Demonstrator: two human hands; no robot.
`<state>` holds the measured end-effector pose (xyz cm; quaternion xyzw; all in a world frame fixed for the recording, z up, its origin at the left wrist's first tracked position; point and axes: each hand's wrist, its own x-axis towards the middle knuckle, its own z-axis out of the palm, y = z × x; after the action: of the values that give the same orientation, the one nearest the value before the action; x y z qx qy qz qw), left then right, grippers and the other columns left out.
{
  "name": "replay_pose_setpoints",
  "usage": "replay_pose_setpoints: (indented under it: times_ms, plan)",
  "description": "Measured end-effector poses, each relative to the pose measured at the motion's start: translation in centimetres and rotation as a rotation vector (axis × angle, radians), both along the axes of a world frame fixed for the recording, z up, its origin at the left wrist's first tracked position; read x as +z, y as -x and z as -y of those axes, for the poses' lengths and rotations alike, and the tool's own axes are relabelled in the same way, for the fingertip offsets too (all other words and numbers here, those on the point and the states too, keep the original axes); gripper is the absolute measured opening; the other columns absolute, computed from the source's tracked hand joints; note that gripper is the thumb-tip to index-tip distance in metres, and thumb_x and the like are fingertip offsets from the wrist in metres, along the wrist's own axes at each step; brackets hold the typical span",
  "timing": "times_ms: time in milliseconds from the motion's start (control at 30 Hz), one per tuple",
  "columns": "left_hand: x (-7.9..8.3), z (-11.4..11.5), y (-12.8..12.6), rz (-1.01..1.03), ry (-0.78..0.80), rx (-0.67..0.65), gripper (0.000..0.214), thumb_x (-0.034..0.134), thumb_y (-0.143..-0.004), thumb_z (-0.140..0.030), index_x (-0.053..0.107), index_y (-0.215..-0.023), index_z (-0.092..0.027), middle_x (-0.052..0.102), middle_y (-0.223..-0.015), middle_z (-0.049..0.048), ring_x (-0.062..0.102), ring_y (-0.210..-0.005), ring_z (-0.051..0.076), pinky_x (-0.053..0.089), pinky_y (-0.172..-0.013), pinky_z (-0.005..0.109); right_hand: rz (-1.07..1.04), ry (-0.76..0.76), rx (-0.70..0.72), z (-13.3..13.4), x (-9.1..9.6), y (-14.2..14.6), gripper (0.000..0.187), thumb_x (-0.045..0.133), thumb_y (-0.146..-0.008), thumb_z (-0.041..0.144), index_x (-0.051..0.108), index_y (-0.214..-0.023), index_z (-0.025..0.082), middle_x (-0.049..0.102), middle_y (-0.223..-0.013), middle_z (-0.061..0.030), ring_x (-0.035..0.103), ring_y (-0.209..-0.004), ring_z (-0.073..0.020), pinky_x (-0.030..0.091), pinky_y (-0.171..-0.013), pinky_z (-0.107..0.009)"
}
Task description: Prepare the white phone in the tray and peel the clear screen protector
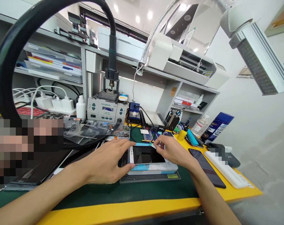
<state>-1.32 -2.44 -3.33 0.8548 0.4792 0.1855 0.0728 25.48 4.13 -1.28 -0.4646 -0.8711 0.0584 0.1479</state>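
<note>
A: Location of the white-framed smartphone?
B: Screen up on the plastic case, above the green mat.
A: Left hand?
B: Spread wide, thumb and index finger at the smartphone's left end.
A: Right hand?
B: Fingertips drawn together at the far right, beside the blue strip; grip contents cannot be determined.

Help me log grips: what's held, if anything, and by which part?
The left hand braces a white rectangular phone with a black screen by its left end; the right hand pinches something too small to identify.
</note>
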Motion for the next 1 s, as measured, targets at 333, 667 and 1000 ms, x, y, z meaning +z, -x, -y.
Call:
replay_pose_setpoints:
  times_ms: [333, 667, 1000]
  plan:
    - [0.6, -0.1, 0.1, -0.005, 0.053, -0.042, 0.060, 0.051, -0.091, -0.051, 0.047, -0.143, -0.020, 0.056, -0.143, 0.0129, 0.051, -0.132, 0.035, 0.043, -0.107, 0.050, -0.041, -0.096, 0.121, 0.2, -1.3, 1.5, 0.016, 0.053, -0.094, 0.019, 0.069, -0.094, 0.018, 0.071, -0.096, -0.0069, 0.062, -0.092, -0.0232, 0.046, -0.080, -0.035]
    - [0.0, -0.3, 0.3, 0.016, 0.014, -0.063, 0.060, 0.053, -0.091, -0.052, 0.046, -0.143, -0.021, 0.058, -0.139, 0.0111, 0.054, -0.127, 0.033, 0.043, -0.107, 0.051, -0.089, -0.165, 0.270, 0.9, -2.4, 2.8, 0.025, 0.046, -0.100, 0.018, 0.070, -0.104, 0.015, 0.071, -0.102, -0.0103, 0.058, -0.098, -0.0257, 0.049, -0.086, -0.040]
    - [0.1, -0.1, 0.2, 0.005, 0.009, -0.066, 0.061, 0.053, -0.091, -0.052, 0.046, -0.142, -0.020, 0.056, -0.139, 0.0120, 0.053, -0.127, 0.033, 0.043, -0.107, 0.050, -0.114, -0.131, 0.331, 1.7, -2.6, 3.5, 0.029, 0.042, -0.103, 0.023, 0.067, -0.117, 0.019, 0.070, -0.115, -0.0077, 0.058, -0.108, -0.0247, 0.043, -0.099, -0.045]
